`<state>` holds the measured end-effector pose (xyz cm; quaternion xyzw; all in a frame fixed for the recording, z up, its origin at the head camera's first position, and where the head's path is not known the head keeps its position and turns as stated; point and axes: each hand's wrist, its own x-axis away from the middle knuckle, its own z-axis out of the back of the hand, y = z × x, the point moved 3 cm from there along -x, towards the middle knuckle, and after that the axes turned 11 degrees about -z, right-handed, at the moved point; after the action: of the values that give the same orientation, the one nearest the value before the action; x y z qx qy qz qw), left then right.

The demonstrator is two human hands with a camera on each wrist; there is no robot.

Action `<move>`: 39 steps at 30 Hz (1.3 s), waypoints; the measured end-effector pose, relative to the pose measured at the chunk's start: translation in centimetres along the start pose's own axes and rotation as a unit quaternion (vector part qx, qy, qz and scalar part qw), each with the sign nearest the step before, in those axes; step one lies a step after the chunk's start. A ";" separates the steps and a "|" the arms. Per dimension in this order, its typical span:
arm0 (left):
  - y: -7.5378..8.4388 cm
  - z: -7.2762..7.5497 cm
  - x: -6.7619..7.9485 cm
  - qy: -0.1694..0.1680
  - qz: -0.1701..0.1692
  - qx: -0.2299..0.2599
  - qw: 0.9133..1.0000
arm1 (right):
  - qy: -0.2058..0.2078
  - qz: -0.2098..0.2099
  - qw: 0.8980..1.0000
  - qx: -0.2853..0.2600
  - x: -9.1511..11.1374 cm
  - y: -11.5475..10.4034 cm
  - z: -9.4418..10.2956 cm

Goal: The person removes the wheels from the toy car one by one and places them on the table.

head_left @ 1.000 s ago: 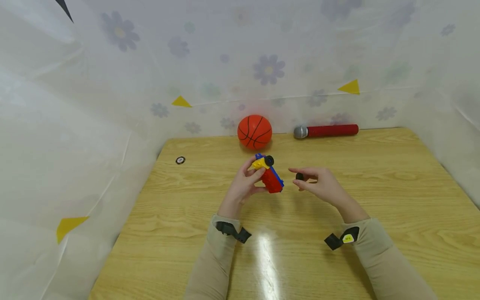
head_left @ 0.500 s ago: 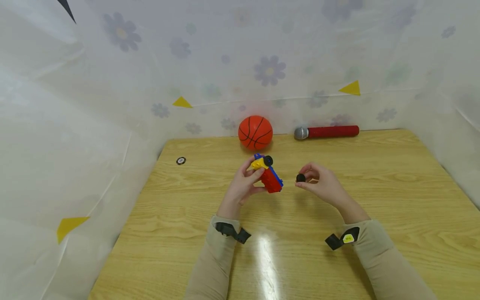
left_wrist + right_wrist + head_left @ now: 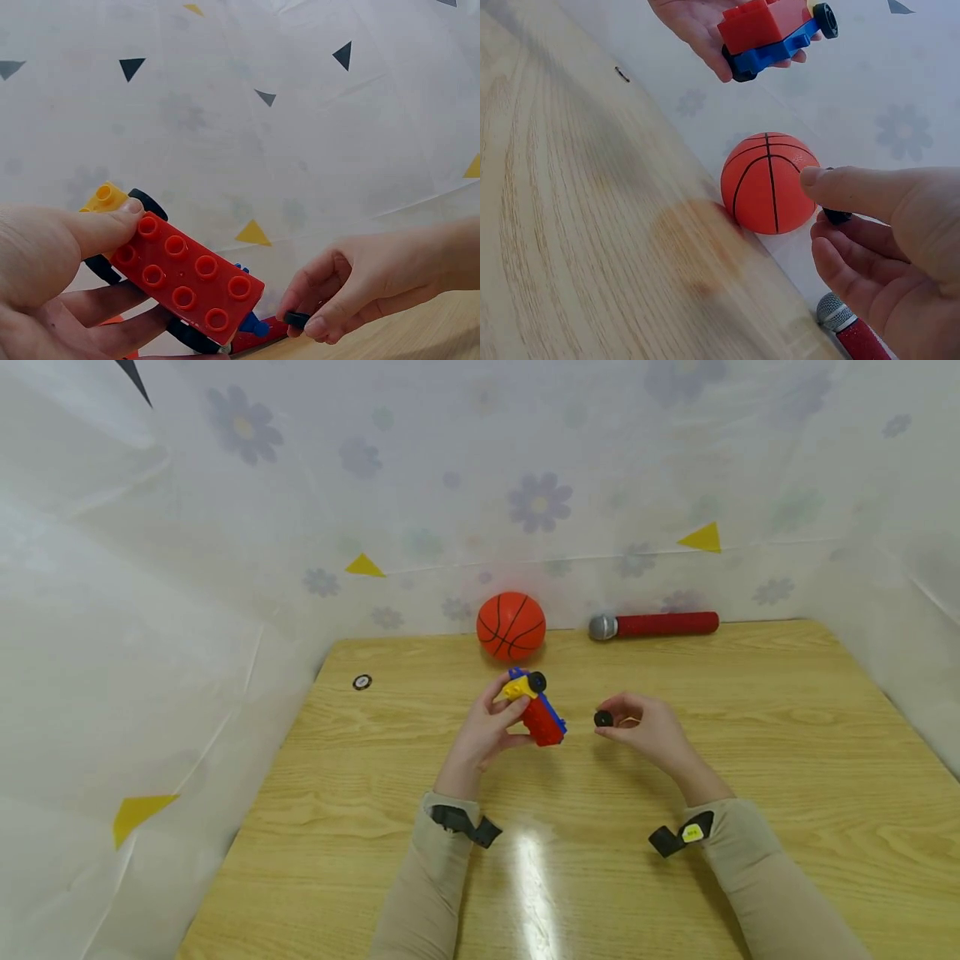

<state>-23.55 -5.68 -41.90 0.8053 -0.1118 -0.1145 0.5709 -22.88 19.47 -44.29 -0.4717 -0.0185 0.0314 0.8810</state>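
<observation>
My left hand (image 3: 483, 731) holds up a toy car (image 3: 543, 720) built from a red studded brick (image 3: 187, 274), a yellow brick (image 3: 105, 196) and a blue chassis (image 3: 776, 54). Black wheels are on it in the left wrist view, and a bare blue peg (image 3: 256, 325) sticks out at one rear corner. To the right, apart from the car, my right hand (image 3: 651, 733) pinches a loose black wheel (image 3: 603, 718) between thumb and fingers. In the right wrist view, the thumb and fingers partly hide this wheel (image 3: 837, 217).
An orange toy basketball (image 3: 512, 627) sits at the back of the wooden table (image 3: 360, 843). Right of it lies a red microphone (image 3: 663, 624) with a silver head. A small round black-and-white disc (image 3: 362, 682) lies at the back left. Pale flowered sheeting (image 3: 450, 485) hangs behind.
My right hand has shifted slightly to the right and its spread fingers have drawn in. The loose wheel has turned to show more of its face. My left hand and the car stay nearly still.
</observation>
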 end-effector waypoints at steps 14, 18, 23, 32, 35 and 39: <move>0.1 0.0 0.0 0.003 0.000 -0.013 1.000 | -0.001 -0.008 1.000 0.027 -1.5 2.0 -1.2; 0.1 0.0 0.0 0.002 0.001 -0.009 1.000 | 0.001 -0.004 0.999 0.034 -2.0 2.7 -1.6; 0.1 0.0 0.0 -0.001 0.001 -0.006 1.000 | 0.001 -0.017 0.998 0.052 -2.1 3.0 -1.9; 0.2 0.0 0.0 0.005 0.006 -0.008 1.000 | -0.011 -0.007 0.997 0.080 -2.5 3.0 -2.2; 0.3 0.0 0.1 0.002 0.005 -0.008 1.000 | -0.017 -0.008 0.996 0.087 -2.6 3.2 -2.2; 0.4 0.0 0.1 -0.001 0.007 -0.011 1.000 | -0.026 -0.012 0.995 0.091 -2.6 3.1 -2.3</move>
<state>-23.41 -5.82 -41.55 0.7981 -0.1170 -0.1121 0.5804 -25.44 19.13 -48.18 -0.3883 -0.0437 0.0349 0.9198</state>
